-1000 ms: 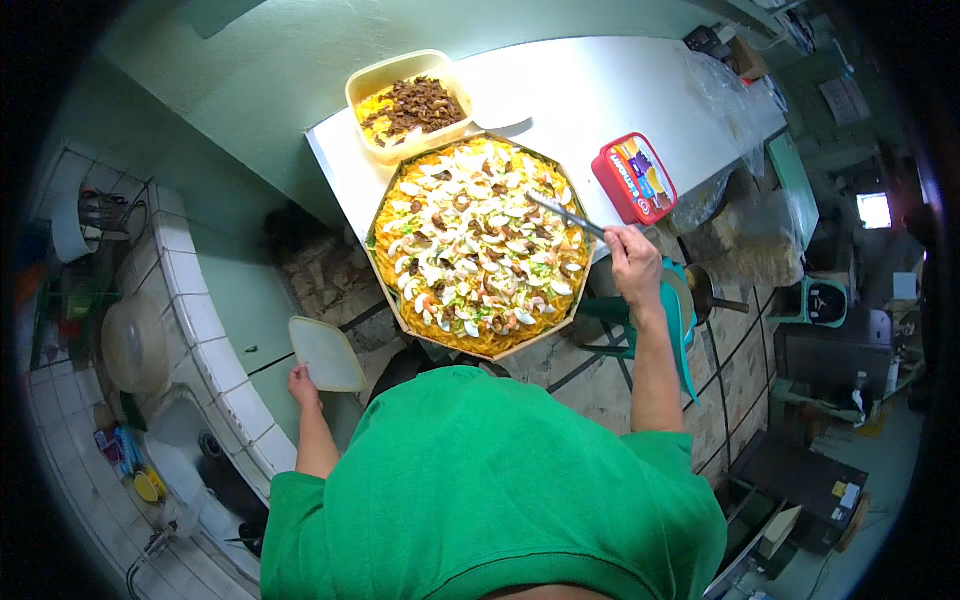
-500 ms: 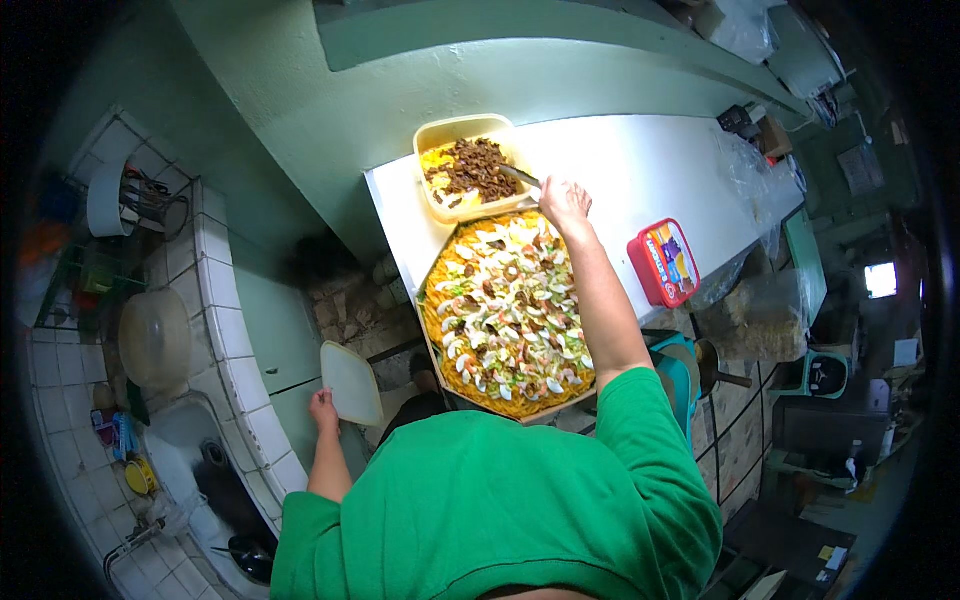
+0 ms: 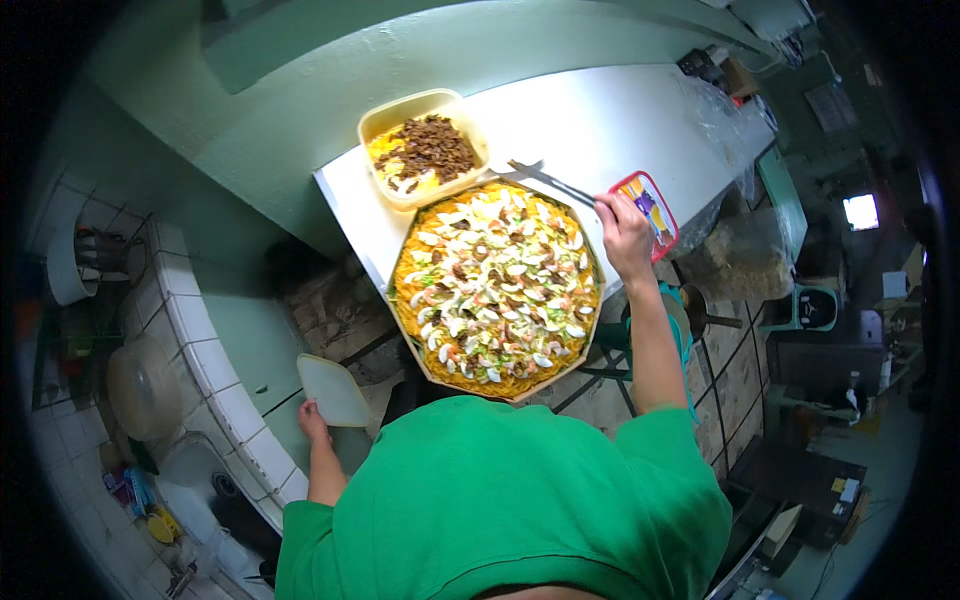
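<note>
The right hand [image 3: 626, 240] is closed around the back end of the tongs [image 3: 562, 184]. Their tips hang near the gap between the yellow tub [image 3: 437, 193] and the top edge of the tray [image 3: 468, 390]. I can't tell if the tips pinch any food. The tray is in the middle, in front of the green shirt [image 3: 500, 490], full of orange noodles [image 3: 412, 272] with white and brown bits on top. The tub has a pile of brown bits [image 3: 435, 145].

I think a small pinch is safest, with the tips kept low so bits don't fly about. A soft touch should keep the white pieces in place.

The tray pokes out past the near edge of the table [image 3: 600, 120], close to the shirt, so leaning in could bump it. The red box [image 3: 659, 212] is right behind the right hand; a fast swing back may knock it. The widest room is over the table, up and to the right.

The left hand [image 3: 314, 420] pinches the lid [image 3: 335, 392] by its edge, low between the tiled counter [image 3: 215, 360] and the tray.
</note>
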Available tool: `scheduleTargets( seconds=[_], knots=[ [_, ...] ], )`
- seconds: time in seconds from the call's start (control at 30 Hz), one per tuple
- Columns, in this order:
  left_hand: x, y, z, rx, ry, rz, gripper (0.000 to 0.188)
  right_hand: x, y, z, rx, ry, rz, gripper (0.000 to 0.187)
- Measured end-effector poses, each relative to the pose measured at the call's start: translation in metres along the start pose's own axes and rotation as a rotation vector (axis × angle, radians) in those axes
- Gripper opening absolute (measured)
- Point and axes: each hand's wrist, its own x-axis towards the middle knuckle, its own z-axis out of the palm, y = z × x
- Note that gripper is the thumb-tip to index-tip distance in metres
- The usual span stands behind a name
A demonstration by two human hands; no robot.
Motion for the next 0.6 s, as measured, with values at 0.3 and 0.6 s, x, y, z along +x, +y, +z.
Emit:
scheduleTargets(
  seconds=[0.3,0.6],
  knots=[
    [-0.048,-0.012,0.01,0.002,0.04,0.052,0.024,-0.139,0.091,-0.033,-0.281,0.037,-0.08,0.017],
    [-0.112,-0.041,0.009,-0.099,0.13,0.004,0.02,-0.155,0.13,-0.042,-0.028,-0.052,-0.017,0.016]
  ],
)
